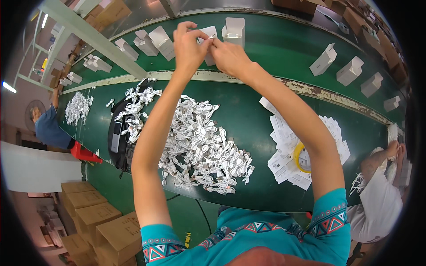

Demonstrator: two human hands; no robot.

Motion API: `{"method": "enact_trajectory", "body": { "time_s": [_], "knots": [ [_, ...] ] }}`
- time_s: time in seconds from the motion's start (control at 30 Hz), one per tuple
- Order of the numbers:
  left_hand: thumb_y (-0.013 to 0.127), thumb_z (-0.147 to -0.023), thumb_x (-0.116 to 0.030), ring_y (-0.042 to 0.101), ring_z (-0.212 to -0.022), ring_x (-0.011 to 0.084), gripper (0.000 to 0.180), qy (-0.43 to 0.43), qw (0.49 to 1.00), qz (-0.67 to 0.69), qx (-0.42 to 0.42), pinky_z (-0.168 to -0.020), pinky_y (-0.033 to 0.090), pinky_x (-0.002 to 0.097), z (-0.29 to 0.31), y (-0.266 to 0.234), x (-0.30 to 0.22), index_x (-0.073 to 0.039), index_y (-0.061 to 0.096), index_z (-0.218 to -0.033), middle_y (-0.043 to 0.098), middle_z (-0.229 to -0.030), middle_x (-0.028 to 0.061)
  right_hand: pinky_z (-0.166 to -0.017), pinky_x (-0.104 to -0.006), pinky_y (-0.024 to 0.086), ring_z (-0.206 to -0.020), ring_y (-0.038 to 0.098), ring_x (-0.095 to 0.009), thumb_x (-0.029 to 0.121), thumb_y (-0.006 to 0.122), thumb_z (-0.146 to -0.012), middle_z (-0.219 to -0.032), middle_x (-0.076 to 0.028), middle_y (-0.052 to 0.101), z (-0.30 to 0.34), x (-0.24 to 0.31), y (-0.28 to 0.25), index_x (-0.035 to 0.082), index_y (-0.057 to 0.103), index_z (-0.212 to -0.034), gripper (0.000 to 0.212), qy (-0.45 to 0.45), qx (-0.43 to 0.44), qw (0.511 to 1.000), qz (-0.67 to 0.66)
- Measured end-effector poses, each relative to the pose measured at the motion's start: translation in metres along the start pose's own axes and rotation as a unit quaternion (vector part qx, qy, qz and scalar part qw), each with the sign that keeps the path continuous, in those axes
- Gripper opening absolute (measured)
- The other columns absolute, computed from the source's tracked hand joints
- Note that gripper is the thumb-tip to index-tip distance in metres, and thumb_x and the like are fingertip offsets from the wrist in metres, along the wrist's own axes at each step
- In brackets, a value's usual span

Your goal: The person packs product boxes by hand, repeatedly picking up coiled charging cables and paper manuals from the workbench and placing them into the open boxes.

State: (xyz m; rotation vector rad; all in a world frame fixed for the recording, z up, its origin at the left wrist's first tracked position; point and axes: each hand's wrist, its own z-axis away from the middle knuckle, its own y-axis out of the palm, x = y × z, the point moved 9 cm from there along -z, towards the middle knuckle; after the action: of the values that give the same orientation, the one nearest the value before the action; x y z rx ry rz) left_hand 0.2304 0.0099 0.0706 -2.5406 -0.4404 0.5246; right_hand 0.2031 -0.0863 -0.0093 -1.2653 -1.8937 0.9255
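At the far side of the bench, both my arms reach over to a small white box standing upright on the green conveyor, its lid flap raised. My left hand is closed in a pinch at the box's top, with some fingers bent above. From the other side my right hand meets it there, fingers pressed together. What the fingertips hold is mostly hidden; a small grey spot shows beside them. Below my arms spreads a big pile of bundled white USB cables. Close by my right hand stands another open white box.
More flap-up boxes stand along the belt on both sides. Leaflets lie under a yellow tape roll. A black bag carries cables. A metal post rises at left. People work at both ends; cartons are stacked lower left.
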Motion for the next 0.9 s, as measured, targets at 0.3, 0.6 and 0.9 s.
{"method": "enact_trajectory", "body": {
  "time_s": [0.3, 0.6, 0.9],
  "knots": [
    [0.058, -0.094, -0.035, 0.063, -0.108, 0.0467, 0.033, -0.074, 0.934, -0.244, 0.249, -0.092, 0.052, 0.0582, 0.018, 0.074, 0.108, -0.010, 0.080, -0.093, 0.060, -0.124, 0.0233, -0.073, -0.0376, 0.056, -0.081, 0.069, -0.024, 0.011, 0.067, -0.093, -0.100, -0.014, 0.072, 0.098, -0.030, -0.145, 0.001, 0.071, -0.111, 0.021, 0.036, 0.065, 0.977, -0.198],
    [0.072, -0.089, -0.024, 0.064, -0.109, 0.0368, 0.017, 0.022, 0.978, -0.207, 0.024, -0.091, 0.051, 0.0485, 0.005, 0.030, 0.026, -0.008, 0.076, -0.095, 0.063, -0.124, 0.0186, -0.060, -0.0264, 0.043, -0.068, 0.054, -0.008, 0.022, 0.084, -0.085, -0.074, 0.000, 0.064, 0.377, -0.153, -0.209, 0.003, 0.067, -0.080, 0.026, 0.440, 0.186, 0.861, -0.176],
    [0.062, -0.093, -0.016, 0.069, -0.087, 0.0462, 0.064, -0.060, 0.949, -0.211, 0.227, -0.073, 0.056, 0.0539, 0.031, 0.099, 0.004, -0.015, 0.037, -0.152, 0.061, -0.119, 0.0265, -0.072, -0.0347, 0.050, -0.079, 0.060, -0.020, 0.028, 0.089, -0.077, -0.087, -0.011, 0.066, 0.373, -0.100, -0.177, -0.001, 0.070, -0.097, 0.040, 0.410, 0.196, 0.870, -0.191]
  ]
}}
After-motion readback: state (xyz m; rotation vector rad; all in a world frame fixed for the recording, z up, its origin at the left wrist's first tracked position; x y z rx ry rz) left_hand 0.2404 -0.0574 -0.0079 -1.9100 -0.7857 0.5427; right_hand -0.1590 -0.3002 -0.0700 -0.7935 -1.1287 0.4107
